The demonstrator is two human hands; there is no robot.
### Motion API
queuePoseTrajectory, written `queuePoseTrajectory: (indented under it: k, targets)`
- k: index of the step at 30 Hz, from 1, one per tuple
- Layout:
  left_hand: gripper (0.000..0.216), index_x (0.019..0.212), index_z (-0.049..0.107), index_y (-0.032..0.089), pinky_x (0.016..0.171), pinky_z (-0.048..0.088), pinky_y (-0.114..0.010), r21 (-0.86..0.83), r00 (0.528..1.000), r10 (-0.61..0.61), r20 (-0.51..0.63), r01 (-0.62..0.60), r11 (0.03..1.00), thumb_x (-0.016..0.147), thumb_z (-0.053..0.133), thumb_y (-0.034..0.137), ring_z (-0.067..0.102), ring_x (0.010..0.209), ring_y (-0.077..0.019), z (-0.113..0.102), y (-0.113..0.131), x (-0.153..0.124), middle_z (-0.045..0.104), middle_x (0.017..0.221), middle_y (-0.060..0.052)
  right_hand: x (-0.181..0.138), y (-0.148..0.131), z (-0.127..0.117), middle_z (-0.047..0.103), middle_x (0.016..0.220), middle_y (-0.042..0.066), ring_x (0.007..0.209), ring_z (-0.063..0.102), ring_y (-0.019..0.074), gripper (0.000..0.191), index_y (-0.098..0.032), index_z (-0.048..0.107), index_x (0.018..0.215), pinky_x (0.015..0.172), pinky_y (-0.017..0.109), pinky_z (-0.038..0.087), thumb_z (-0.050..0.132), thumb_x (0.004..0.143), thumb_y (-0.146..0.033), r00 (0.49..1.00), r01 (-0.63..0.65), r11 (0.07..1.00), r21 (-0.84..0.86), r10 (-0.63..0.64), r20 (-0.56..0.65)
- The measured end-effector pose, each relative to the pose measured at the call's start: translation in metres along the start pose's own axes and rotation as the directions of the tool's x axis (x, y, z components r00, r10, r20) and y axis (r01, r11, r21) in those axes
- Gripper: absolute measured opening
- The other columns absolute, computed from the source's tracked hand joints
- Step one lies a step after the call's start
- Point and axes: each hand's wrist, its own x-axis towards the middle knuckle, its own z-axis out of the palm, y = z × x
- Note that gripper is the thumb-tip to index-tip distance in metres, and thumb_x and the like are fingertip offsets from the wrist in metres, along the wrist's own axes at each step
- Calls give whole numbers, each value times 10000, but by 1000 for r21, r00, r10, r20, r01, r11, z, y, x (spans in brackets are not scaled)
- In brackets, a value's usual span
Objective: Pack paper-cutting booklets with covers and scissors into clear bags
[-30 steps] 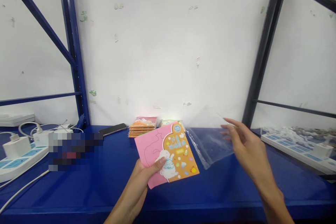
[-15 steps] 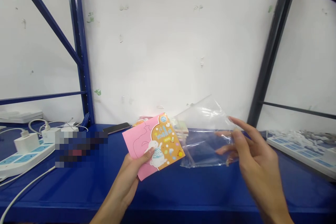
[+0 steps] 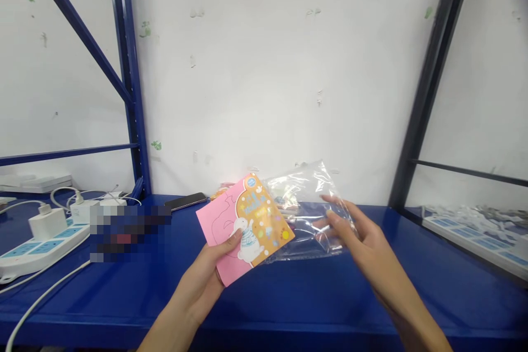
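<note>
My left hand [image 3: 210, 269] grips a small square booklet [image 3: 247, 225] by its lower left side, thumb on the front cover. The cover is pink and orange, with a white cartoon animal in a striped top. In my right hand [image 3: 358, 236] is a clear plastic bag [image 3: 307, 198], pinched between thumb and fingers at its right side. The bag's left part meets the booklet's right edge; I cannot tell whether it lies behind or over that corner. Both are held above the blue table [image 3: 256, 308].
A phone [image 3: 186, 201] lies at the back left. Power strips stand at the left [image 3: 45, 250] and right [image 3: 474, 242], the left one with white chargers [image 3: 48, 224] and cables. Colourful items, partly hidden, lie behind the booklet. Metal posts [image 3: 130, 77] rise before the white wall.
My right hand has moved left with the plastic bag, bringing it against the booklet. My left hand has kept its hold and barely moved. The view has shifted slightly.
</note>
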Motion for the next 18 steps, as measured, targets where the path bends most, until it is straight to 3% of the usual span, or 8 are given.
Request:
queuePoseTrajectory:
  k: [3,9,18]
  targets:
    - [737,1476,530,172,1033,584,-442,47,999,30,15,-30,998,804,831,210,704,1173,-354,-2,2,0,720,1314,-172,-1,-6,-2,810,948,71,817,767,245,588,-228,579,1393,790,380,625,646,922,-574,989,-94,993,78,84,126]
    - [710,1432,580,138,1012,595,-454,107,998,60,10,-61,992,783,852,226,728,1123,-363,-4,3,1,745,1255,-188,-2,-6,-6,812,1011,95,845,774,245,566,-249,570,1393,750,348,616,610,942,-589,996,-26,993,115,16,89]
    - [685,1393,605,97,947,621,-472,197,999,40,22,-43,980,779,853,272,732,1107,-388,-6,7,0,759,1208,-212,3,-2,-6,799,1034,87,851,764,228,510,-256,584,1370,718,317,604,590,965,-567,987,8,993,119,-26,156]
